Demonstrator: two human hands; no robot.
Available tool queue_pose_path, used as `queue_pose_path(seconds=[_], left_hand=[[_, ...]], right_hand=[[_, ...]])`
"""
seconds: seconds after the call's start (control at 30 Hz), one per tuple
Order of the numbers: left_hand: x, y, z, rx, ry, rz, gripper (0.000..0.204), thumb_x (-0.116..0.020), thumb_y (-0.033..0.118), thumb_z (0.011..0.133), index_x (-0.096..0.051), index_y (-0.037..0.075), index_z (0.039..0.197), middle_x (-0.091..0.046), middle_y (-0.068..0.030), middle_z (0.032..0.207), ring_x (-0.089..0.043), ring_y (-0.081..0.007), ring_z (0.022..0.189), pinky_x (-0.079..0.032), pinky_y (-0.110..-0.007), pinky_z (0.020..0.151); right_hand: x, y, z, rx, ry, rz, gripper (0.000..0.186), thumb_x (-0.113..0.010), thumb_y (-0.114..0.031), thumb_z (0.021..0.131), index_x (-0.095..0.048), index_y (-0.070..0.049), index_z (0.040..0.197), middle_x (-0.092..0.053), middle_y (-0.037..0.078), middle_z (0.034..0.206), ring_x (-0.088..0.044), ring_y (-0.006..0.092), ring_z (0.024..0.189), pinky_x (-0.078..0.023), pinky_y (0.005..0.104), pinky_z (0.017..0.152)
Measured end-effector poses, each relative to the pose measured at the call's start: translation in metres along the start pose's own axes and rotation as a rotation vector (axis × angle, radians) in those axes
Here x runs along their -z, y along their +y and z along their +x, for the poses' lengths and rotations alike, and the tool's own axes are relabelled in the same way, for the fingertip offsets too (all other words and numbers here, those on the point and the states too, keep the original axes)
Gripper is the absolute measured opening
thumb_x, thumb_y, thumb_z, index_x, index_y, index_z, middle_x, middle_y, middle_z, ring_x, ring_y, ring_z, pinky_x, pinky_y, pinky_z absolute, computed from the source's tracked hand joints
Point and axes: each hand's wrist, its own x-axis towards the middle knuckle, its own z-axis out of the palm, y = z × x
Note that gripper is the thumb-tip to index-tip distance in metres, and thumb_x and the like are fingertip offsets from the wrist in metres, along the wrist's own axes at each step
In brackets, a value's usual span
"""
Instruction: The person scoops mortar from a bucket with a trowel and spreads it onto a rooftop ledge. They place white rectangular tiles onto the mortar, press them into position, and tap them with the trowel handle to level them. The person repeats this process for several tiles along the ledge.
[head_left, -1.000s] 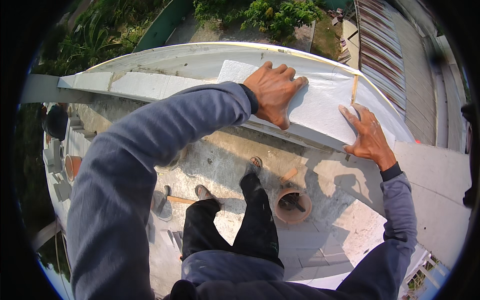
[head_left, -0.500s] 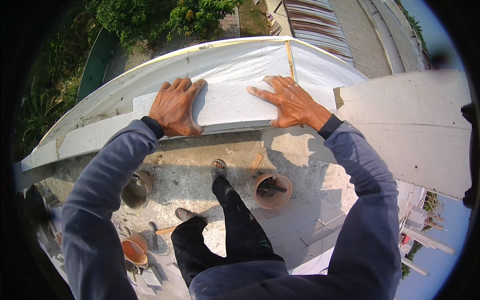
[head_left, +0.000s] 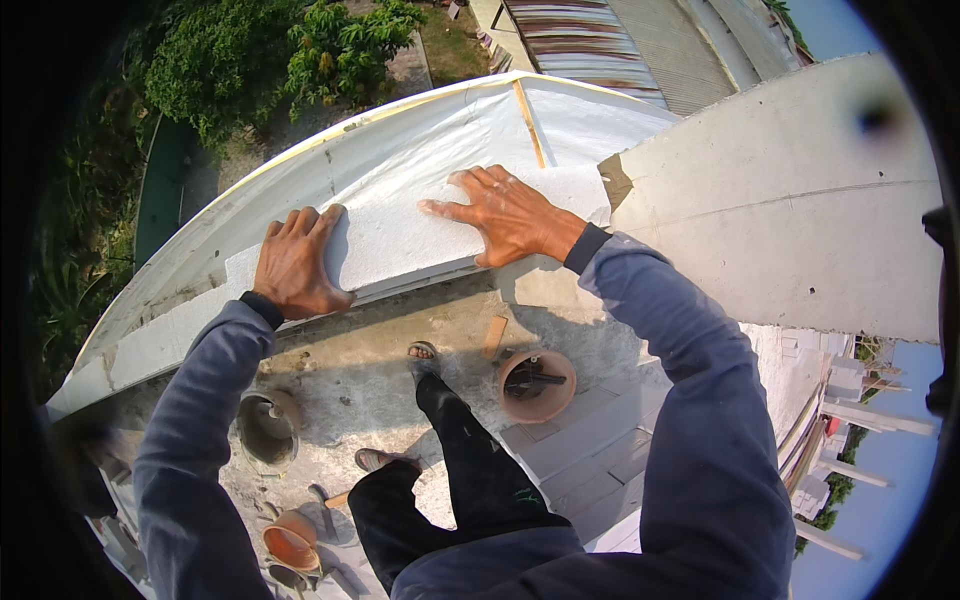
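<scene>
A long white lightweight concrete block [head_left: 385,245] lies along the top of the low wall [head_left: 150,345] in front of me. My left hand [head_left: 300,265] grips it toward its left end, fingers over the top and thumb along the near edge. Toward the right end, my right hand [head_left: 512,215] holds the same block with thumb and fingers spread wide across it. The block's right end sits close to a grey concrete panel [head_left: 780,200], by a rough mortar-coloured patch [head_left: 618,182]. What lies beneath the block is hidden.
Beyond the wall spreads white sheeting [head_left: 420,140] with a wooden strip [head_left: 529,125]. By my feet stand a bucket with tools [head_left: 562,405], a grey-lined bucket [head_left: 243,430] and an orange bucket [head_left: 290,535]. A wooden-handled tool [head_left: 337,500] and a small wood piece [head_left: 494,337] lie there.
The view has turned, so the wall slants more and the concrete panel shows larger. Both hands keep their places on the block, which shows no clear shift along the wall.
</scene>
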Motion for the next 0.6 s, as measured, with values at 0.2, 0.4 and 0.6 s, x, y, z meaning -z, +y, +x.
queue_pose_path(seconds=[0.2,0.4,0.6], left_hand=[[-0.011,0.002,0.007,0.024,-0.068,0.018,0.123,-0.086,0.059,0.053,-0.047,0.005,0.156,-0.058,-0.0140,0.119,-0.058,-0.0306,0.115,-0.045,-0.047,0.105],[-0.025,0.001,0.010,0.010,-0.016,0.012,0.128,-0.088,0.064,0.051,-0.047,0.004,0.156,-0.059,-0.0139,0.119,-0.058,-0.0308,0.115,-0.046,-0.047,0.106],[-0.030,0.000,0.012,0.025,-0.070,0.028,0.130,-0.090,0.067,0.052,-0.046,0.005,0.158,-0.061,-0.0149,0.124,-0.059,-0.0312,0.121,-0.047,-0.048,0.109]], right_hand=[[-0.023,0.011,0.004,-0.016,-0.008,0.006,0.114,-0.094,-0.044,0.060,-0.042,-0.043,0.162,-0.047,0.018,0.161,-0.043,0.0376,0.151,-0.032,0.0463,0.130],[-0.041,0.017,0.005,-0.030,0.033,-0.019,0.118,-0.098,-0.050,0.057,-0.042,-0.046,0.160,-0.046,0.017,0.162,-0.042,0.0362,0.151,-0.035,0.0477,0.129],[-0.046,0.018,0.005,-0.018,0.042,-0.025,0.117,-0.098,-0.054,0.057,-0.043,-0.045,0.160,-0.047,0.017,0.161,-0.041,0.0376,0.152,-0.037,0.0484,0.128]])
